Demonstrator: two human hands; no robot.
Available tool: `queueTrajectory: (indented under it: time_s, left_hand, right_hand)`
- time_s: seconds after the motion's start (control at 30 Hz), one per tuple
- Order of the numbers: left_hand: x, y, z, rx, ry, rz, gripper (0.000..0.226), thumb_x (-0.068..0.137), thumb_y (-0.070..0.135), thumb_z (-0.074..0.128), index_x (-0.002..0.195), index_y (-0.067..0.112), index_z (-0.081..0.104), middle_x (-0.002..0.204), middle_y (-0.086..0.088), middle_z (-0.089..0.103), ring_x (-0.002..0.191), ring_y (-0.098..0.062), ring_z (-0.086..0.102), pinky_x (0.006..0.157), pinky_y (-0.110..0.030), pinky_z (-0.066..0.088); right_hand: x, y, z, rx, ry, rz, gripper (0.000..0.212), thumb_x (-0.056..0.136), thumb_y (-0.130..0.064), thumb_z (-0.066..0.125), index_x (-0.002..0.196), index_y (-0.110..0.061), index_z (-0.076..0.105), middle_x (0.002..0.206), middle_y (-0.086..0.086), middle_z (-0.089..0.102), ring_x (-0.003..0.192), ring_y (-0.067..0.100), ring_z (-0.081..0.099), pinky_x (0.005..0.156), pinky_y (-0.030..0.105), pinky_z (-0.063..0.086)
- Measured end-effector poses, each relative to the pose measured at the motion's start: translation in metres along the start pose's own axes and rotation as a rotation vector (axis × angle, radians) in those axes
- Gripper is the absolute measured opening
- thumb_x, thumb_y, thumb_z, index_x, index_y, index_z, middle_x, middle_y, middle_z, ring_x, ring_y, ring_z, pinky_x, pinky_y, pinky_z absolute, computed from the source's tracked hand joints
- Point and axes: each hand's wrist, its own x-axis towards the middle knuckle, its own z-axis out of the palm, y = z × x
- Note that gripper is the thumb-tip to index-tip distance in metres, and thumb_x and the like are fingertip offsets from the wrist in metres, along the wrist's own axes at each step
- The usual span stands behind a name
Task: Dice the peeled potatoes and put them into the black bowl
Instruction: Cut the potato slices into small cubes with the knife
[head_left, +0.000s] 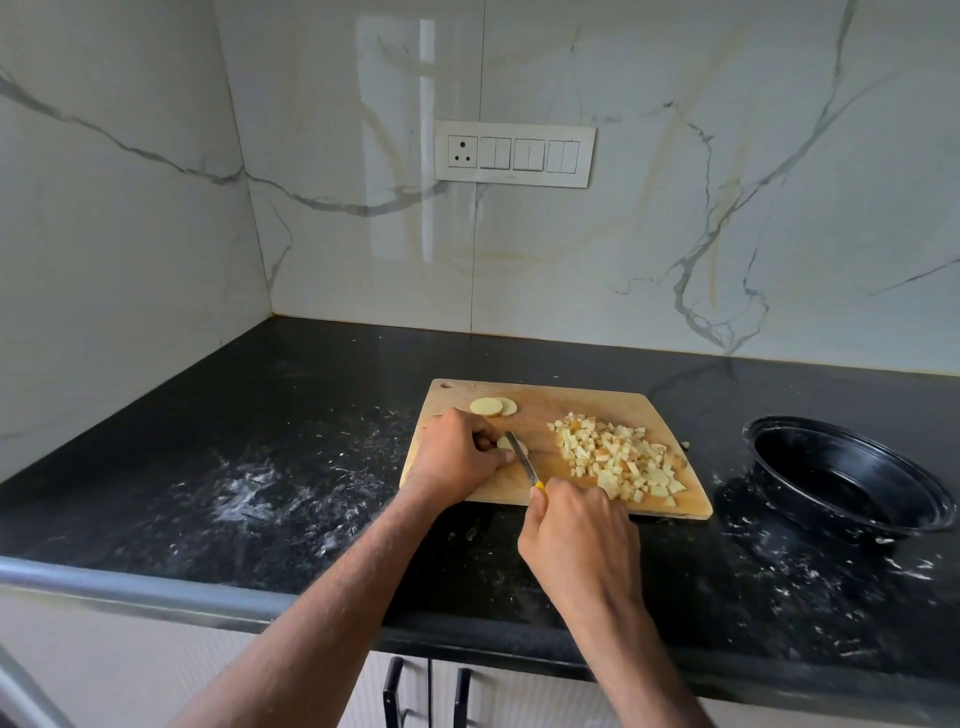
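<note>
Right hand (576, 530) on knife (522, 460), left hand (457, 457) on potato slice (511, 446).

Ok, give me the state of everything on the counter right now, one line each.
Black bowl: empty, tilted, right of the board.
Diced potato pile: heaped on the cutting board, not yet moved.
Two potato slices: uncut, overlapping, at the board's far side.
Potato piece: pinned by the left hand.
Knife: gripped by the right hand, blade on that piece.
</note>
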Motion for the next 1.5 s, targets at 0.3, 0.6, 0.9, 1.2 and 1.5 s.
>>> queueTrajectory:
  time_s: [0.3,0.6,0.9,1.2,1.5]
  left_hand:
    - [0.001,0.001,-0.002,0.008,-0.011,0.022,0.02,0.077,0.029,0.086,0.093,0.018,0.08,0.078,0.012,0.065,0.074,-0.006,0.059,0.066,-0.016,0.044]
    - [0.0,0.002,-0.004,0.012,-0.02,0.005,0.018,0.078,0.033,0.085,0.091,0.022,0.079,0.076,0.015,0.063,0.071,-0.003,0.056,0.058,-0.009,0.036]
    - [-0.003,0.007,-0.008,0.009,-0.038,-0.017,0.021,0.078,0.03,0.085,0.095,0.019,0.079,0.077,0.015,0.063,0.072,0.0,0.056,0.06,-0.01,0.039]
    - [-0.004,0.004,-0.01,-0.007,-0.032,-0.026,0.013,0.08,0.02,0.082,0.093,0.019,0.081,0.075,0.016,0.066,0.071,0.002,0.059,0.059,-0.004,0.041]
    - [-0.003,0.0,-0.006,0.004,-0.003,-0.013,0.012,0.078,0.021,0.081,0.09,0.023,0.081,0.078,0.016,0.068,0.075,-0.005,0.062,0.064,-0.011,0.044]
  right_hand:
    - [0.021,-0.009,0.008,0.041,-0.062,-0.02,0.019,0.099,-0.03,0.053,0.094,-0.018,0.068,0.072,-0.005,0.056,0.064,0.014,0.051,0.057,0.022,0.035]
    - [-0.005,0.004,-0.007,0.028,-0.097,-0.042,0.025,0.102,-0.037,0.047,0.093,-0.021,0.065,0.073,-0.008,0.054,0.063,0.011,0.05,0.054,0.022,0.037]
    - [-0.022,0.032,-0.027,0.058,-0.16,0.015,0.034,0.099,-0.045,0.049,0.071,-0.026,0.049,0.064,-0.011,0.053,0.055,0.008,0.052,0.048,0.019,0.034]
    - [-0.003,0.007,-0.004,0.12,-0.031,0.028,0.029,0.1,-0.041,0.049,0.077,-0.026,0.058,0.059,-0.011,0.051,0.048,0.004,0.047,0.044,0.015,0.029]
    - [0.003,0.003,0.007,0.062,-0.042,0.002,0.028,0.1,-0.041,0.048,0.085,-0.023,0.065,0.068,-0.008,0.058,0.059,0.01,0.056,0.049,0.02,0.039]
